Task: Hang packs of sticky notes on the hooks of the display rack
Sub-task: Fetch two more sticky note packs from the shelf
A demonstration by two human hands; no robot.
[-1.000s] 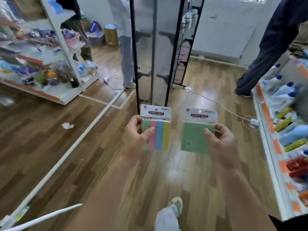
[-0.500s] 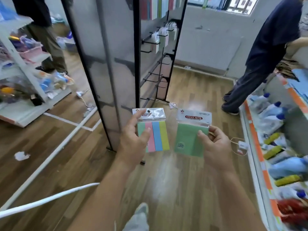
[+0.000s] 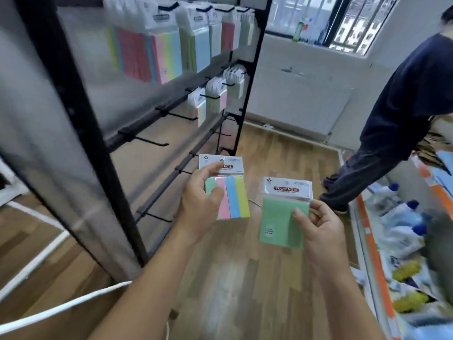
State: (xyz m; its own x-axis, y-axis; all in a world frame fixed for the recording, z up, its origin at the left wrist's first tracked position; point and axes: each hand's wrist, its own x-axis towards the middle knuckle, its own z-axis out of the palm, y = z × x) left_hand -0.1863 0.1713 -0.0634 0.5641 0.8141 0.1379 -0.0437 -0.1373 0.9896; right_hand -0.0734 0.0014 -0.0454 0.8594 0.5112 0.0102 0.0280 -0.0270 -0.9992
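Two packs were held in front of the display rack (image 3: pixel 252 77), neither yet hung. A striped pack (image 3: pixel 232 192) of four colours was pinched in the grip of the left hand (image 3: pixel 198 207), the thumb set on its face and a fingertip laid across its header card. A green pack (image 3: pixel 279 222) was gripped at its right edge by the right hand (image 3: pixel 316 231), lower and nearer the body. Both were held clear of the rack, over the wooden floor (image 3: pixel 245 278). The top row was filled with hung packs (image 3: pixel 157 52), while bare hooks (image 3: pixel 152 141) stood out on the rows below. The approach to the rack was judged to be the step in hand. Next, the striped pack would need to be raised, its header freed of the fingertip, lined up with a bare hook's tip and slid on.
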